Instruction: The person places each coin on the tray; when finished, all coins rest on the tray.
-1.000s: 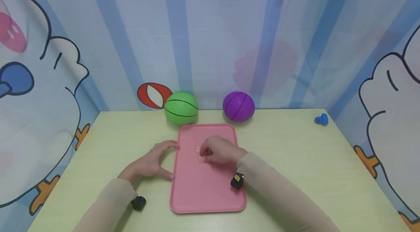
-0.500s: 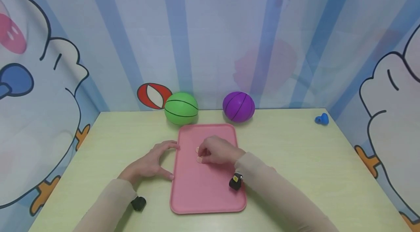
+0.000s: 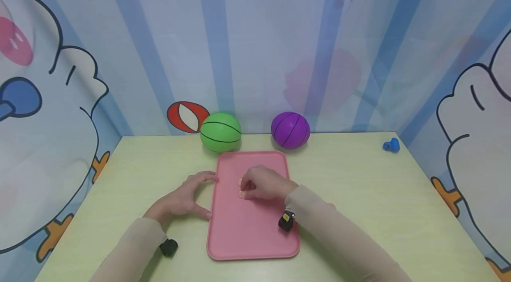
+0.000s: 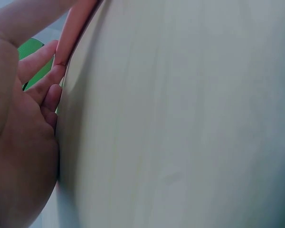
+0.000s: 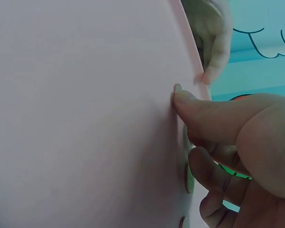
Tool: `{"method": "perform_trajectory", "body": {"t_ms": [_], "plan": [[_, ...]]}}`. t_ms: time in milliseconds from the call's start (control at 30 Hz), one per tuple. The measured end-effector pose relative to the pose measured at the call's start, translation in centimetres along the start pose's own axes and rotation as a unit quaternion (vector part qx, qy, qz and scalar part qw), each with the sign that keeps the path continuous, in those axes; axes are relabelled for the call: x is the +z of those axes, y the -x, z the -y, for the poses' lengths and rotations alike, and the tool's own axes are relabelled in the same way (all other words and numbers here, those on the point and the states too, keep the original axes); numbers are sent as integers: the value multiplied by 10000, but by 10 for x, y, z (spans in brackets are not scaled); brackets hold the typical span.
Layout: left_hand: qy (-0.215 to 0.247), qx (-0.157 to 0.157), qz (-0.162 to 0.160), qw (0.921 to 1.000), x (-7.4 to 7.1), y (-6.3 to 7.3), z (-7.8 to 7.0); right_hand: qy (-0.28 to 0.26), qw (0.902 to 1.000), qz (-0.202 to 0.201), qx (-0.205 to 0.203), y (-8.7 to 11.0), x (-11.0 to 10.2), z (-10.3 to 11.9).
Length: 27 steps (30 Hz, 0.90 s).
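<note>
My left hand [image 3: 179, 197] lies by the left side of a pink tray [image 3: 251, 233], thumb and fingers spread, fingertips touching its rim. Over the tray's upper middle, my right hand [image 3: 265, 183] has curled fingers, with a thin round coin-like disc [image 3: 241, 194] at its thumb tip. Another such disc [image 3: 240, 182] shows just beyond the fingers. In the right wrist view, the thumb meets the edge of one disc [image 5: 177, 87], and another disc [image 5: 189, 178] lies flat on the tray near the curled fingers. Part of the index fingertip is hidden behind the thumb.
A green ball [image 3: 221, 132] and a purple ball [image 3: 290, 130] stand behind the tray at the table's back edge. A small blue object [image 3: 391, 145] is at the back right corner. Something small and tan [image 3: 332, 205] peeks out behind the right sleeve.
My right hand has shifted slightly left, and the disc at its thumb has slid left with it. The left hand and the tray stay where they were.
</note>
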<state>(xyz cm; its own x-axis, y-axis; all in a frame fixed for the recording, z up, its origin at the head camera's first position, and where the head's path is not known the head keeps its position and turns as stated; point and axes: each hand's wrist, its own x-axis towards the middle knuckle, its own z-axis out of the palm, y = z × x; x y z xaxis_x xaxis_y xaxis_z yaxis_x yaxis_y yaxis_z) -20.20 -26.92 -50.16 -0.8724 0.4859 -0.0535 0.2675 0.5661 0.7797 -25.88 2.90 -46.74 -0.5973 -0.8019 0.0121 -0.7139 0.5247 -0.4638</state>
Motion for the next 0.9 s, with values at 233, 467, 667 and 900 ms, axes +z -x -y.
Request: {"method": "perform_trajectory", "body": {"t_ms": [233,467,667,900], "plan": [[7,14,11,10000,1,0,0,-681,9974,-177,123,11,-11,-11],[33,-72,3,10000,0,0,-1,-967,9950,-197,124,32,-33,-33],[46,-4,0,10000,0,0,0,-1126,9928,-189,357,58,-52,-51],[40,1,6,10000,0,1,0,-1225,9896,-48,757,88,-61,-78]]}}
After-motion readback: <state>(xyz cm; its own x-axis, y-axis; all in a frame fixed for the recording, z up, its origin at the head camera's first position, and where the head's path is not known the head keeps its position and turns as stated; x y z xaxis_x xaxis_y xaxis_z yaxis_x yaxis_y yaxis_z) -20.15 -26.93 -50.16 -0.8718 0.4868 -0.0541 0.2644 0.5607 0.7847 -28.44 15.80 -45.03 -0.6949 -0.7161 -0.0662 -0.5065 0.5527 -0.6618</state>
